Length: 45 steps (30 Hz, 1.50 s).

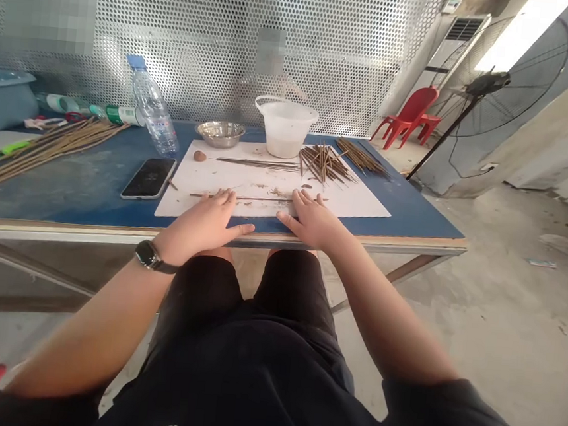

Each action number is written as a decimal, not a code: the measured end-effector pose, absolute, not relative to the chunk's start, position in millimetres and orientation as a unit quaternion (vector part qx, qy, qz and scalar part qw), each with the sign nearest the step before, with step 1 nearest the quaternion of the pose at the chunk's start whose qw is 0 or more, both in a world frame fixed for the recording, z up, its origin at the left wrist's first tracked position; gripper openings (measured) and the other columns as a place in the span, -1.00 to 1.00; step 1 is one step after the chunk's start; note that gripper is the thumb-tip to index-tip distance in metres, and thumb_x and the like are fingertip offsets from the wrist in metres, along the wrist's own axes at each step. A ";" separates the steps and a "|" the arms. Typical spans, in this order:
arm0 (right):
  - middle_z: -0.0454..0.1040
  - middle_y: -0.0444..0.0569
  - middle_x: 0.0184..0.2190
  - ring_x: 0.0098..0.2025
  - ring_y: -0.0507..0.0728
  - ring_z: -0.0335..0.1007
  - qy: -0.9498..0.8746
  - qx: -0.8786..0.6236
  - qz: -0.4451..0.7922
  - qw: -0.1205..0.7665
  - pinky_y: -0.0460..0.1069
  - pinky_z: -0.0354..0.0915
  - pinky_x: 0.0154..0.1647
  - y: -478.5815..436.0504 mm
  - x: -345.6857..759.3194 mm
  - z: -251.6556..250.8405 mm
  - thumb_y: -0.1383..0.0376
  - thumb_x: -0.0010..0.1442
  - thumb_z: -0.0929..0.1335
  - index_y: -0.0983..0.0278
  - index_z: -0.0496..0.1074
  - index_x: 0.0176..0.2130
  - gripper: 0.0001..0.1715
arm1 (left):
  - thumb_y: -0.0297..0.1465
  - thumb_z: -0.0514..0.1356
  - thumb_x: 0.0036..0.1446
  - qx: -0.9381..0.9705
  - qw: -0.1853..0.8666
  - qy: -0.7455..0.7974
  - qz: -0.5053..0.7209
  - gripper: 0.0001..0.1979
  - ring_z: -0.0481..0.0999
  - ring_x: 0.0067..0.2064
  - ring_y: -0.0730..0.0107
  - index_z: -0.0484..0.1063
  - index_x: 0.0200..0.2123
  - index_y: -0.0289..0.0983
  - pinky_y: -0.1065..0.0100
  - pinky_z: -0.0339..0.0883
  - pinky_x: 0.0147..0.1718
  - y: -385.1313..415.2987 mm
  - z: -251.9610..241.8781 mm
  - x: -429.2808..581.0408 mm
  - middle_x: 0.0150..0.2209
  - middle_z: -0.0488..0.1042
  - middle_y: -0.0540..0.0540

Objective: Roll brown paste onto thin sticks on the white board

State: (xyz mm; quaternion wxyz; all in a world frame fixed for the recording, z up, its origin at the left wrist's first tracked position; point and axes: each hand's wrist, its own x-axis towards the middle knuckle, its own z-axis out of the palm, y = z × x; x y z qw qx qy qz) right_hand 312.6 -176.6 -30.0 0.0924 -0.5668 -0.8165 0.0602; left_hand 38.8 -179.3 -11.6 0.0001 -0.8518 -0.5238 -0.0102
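Note:
A thin brown stick (260,199) lies crosswise near the front of a white board (205,210). My left hand (214,217) rests flat over its left part, fingers stretched out and thumb pointing right. Over the right part, my right hand (308,218) is also laid flat with spread fingers. Brown crumbs (276,192) are scattered on the board between and beyond the hands. Farther back lie several thin dark sticks (258,164) in a row, with a brown lump (200,156) at their left. A heap of brown-coated sticks (325,163) covers the board's right rear.
Behind the board stand a metal bowl (220,134) and a white bucket (287,127). A phone (148,178), a tilted plastic bottle (153,105) and long sticks (51,149) lie to the left. Another stick bundle (362,157) is at right, before the perforated metal panel (201,27).

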 end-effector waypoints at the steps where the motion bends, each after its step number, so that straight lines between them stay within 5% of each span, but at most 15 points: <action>1: 0.02 0.53 0.62 0.70 0.57 -0.17 -0.819 -0.564 0.059 0.092 0.49 -0.18 0.67 -179.6 314.0 -30.8 -0.35 0.50 -0.09 0.76 0.00 0.59 0.35 | 0.18 0.03 0.50 -0.852 -0.003 -0.524 -0.012 0.06 0.08 0.64 -0.31 0.02 0.61 -0.64 -0.12 -0.01 0.58 -182.0 -12.6 37.6 0.61 0.05 -0.60; 8: -0.05 0.50 0.64 0.71 0.57 -0.23 -0.843 -0.520 0.067 0.118 0.48 -0.21 0.68 -203.3 314.5 -35.3 -0.45 0.44 -0.12 0.72 -0.06 0.62 0.45 | 0.24 0.07 0.45 -0.852 -0.017 -0.521 -0.045 0.09 0.06 0.65 -0.29 0.02 0.64 -0.54 -0.08 -0.01 0.60 -207.2 -7.8 32.0 0.63 0.05 -0.48; 27: 0.13 0.48 0.59 0.66 0.54 0.01 -0.837 -0.536 0.043 0.100 0.47 -0.11 0.65 -197.9 297.7 -27.1 -0.34 0.54 0.01 0.62 0.04 0.62 0.24 | 0.16 0.07 0.50 -0.853 -0.015 -0.520 -0.026 0.07 0.07 0.65 -0.27 -0.01 0.61 -0.65 -0.11 -0.05 0.59 -192.3 -11.1 37.2 0.61 0.05 -0.62; 45: 0.10 0.35 0.63 0.71 0.54 -0.23 -0.833 -0.545 0.033 0.092 0.50 -0.18 0.67 -189.5 305.0 -29.5 -0.30 0.56 -0.02 0.54 0.07 0.63 0.17 | 0.23 0.06 0.46 -0.845 -0.051 -0.533 -0.020 0.12 -0.08 0.68 -0.28 -0.07 0.66 -0.56 -0.13 -0.05 0.60 -198.2 -9.5 35.0 0.65 -0.11 -0.52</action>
